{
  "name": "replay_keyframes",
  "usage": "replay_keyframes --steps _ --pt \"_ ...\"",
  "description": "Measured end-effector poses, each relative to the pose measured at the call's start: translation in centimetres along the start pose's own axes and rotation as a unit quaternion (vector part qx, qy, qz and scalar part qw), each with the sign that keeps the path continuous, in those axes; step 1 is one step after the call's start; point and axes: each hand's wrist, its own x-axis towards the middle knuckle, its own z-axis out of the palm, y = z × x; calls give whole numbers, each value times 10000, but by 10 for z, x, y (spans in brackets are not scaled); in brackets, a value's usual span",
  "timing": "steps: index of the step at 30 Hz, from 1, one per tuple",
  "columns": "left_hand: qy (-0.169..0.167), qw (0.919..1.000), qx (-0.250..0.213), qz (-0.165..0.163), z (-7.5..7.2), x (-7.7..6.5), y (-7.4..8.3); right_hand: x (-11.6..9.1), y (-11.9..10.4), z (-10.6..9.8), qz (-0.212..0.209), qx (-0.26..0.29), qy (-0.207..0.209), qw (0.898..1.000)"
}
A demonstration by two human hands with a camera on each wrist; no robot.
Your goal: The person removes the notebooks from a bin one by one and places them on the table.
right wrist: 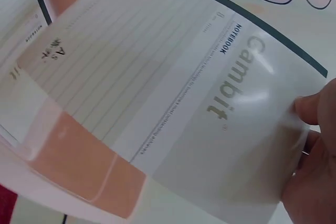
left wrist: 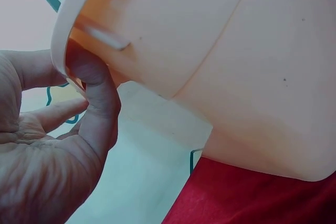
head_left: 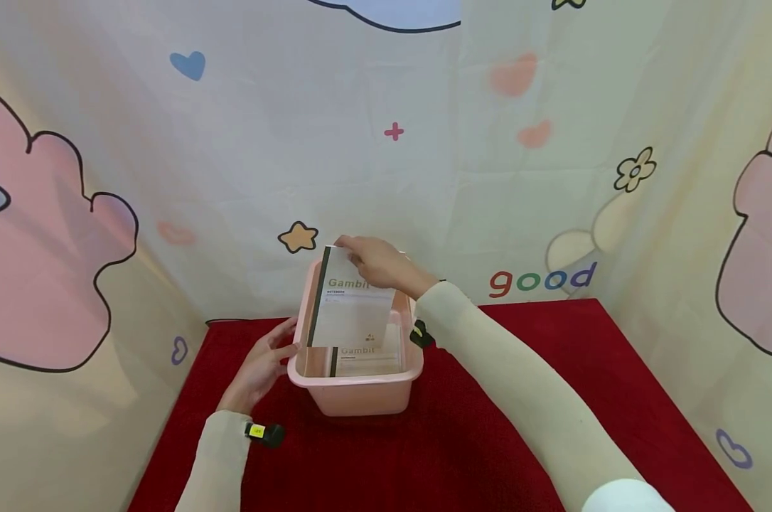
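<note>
My right hand (head_left: 382,267) pinches the top edge of a notebook (head_left: 354,306) with a pale cover, a dark spine strip and the word "Gambit". It is held tilted above the opening of a pink plastic basin (head_left: 363,398). Inside the basin lies a second notebook (head_left: 367,363) of the same look, partly covered by the first. At the basin's left side my left hand (head_left: 261,366) grips the rim, its digits curled round the edge in the left wrist view. In the right wrist view the thumb (right wrist: 307,109) presses on the held notebook's cover.
The basin stands on a table with a red cloth (head_left: 520,412). Behind and to both sides hangs a pale curtain (head_left: 335,142) printed with hearts, stars and clouds, close to the table's back edge. A dark cord (head_left: 232,321) runs along the back left edge.
</note>
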Motion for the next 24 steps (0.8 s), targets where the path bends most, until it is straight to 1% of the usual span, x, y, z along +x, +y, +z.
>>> replay_keyframes --steps 4,8,11,14,17,21,24 --pt "-55 10000 -61 -4 0 -2 1 -12 -1 -12 -212 -176 643 9975" --pt "-112 9998 -163 5 2 -3 2 -27 -1 -26 -575 -379 1299 9891" --pt "-102 9998 -183 4 3 -3 1 -39 1 -35 -932 -517 1808 9777" --pt "-88 9998 -173 -2 4 -4 -1 -54 1 -45 -1263 -626 2219 9648" --pt "-67 9998 -207 35 6 -5 -3 -71 -2 -56 -1545 -622 2585 9516" --pt "-48 9998 -206 68 9 -7 -3 -95 -5 -74 -1785 -610 2957 9365" --pt "-51 9998 -201 57 11 -9 -2 -115 -2 -88 -1882 -700 3206 9257"
